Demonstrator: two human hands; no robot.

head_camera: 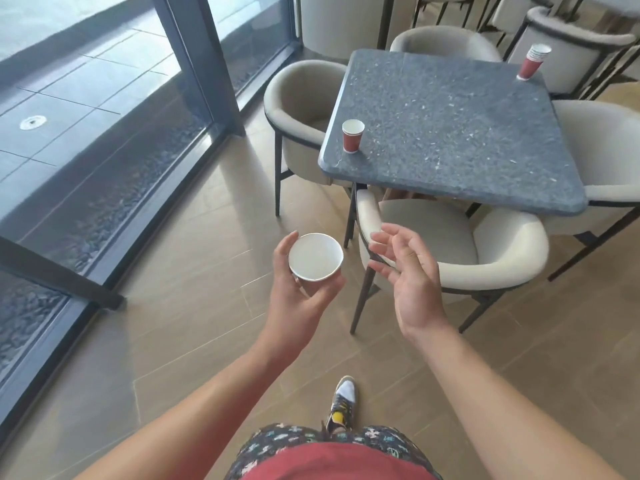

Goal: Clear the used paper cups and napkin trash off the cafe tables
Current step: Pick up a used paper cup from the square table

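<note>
The outer wall of the white-lined paper cup (316, 257) is mostly covered by the curled fingers of the left hand (296, 296), so its colour cannot be told. The cups in the stack of red paper cups (532, 62) at the far corner of the dark speckled stone table (450, 133) cannot be counted, and their print is too small to read. The cream upholstered chair (446, 41) behind the table is largely hidden by the tabletop. A second cream chair (609, 147) is cut off by the right edge.
</note>
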